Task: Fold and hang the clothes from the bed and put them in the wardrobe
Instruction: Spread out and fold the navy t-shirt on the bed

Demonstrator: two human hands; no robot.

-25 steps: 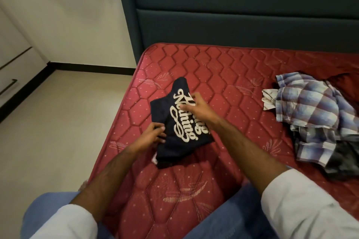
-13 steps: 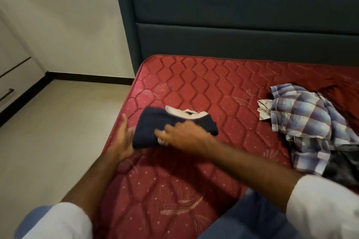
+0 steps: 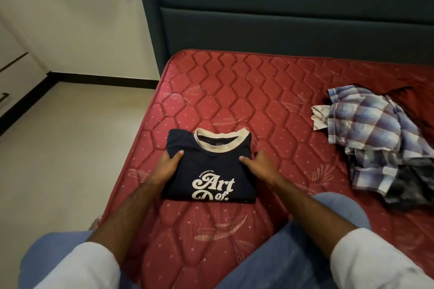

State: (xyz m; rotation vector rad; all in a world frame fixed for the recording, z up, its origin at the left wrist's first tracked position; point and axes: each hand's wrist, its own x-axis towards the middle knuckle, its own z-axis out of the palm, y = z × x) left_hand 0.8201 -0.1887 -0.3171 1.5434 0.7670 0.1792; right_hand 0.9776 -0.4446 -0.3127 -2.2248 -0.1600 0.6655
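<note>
The left hand (image 3: 168, 164) is laid against the left edge of the folded T-shirt (image 3: 211, 166), its thumb on top of the cloth and its fingers tucked down at the side, so that the edge is held between them. The right hand (image 3: 259, 164) is set at the right edge in the same way, with the thumb on the cloth and the fingers curled at the side. The T-shirt is thus gripped on both sides while it lies flat on the mattress (image 3: 270, 105).

The T-shirt is navy, folded to a neat rectangle, with a cream collar turned toward the headboard (image 3: 281, 19) and white lettering, read as "Art" and part of a second line, at the near end. It is placed close to the left edge of the mattress, just in front of the person's knees, which are clad in blue jeans; white sleeves are seen at both forearms.

A plaid shirt (image 3: 366, 124) is heaped on the right side of the mattress, well apart from the T-shirt, with a dark grey garment (image 3: 413, 183) partly under its near end. Beige floor (image 3: 70, 159) is seen to the left of the bed.
</note>
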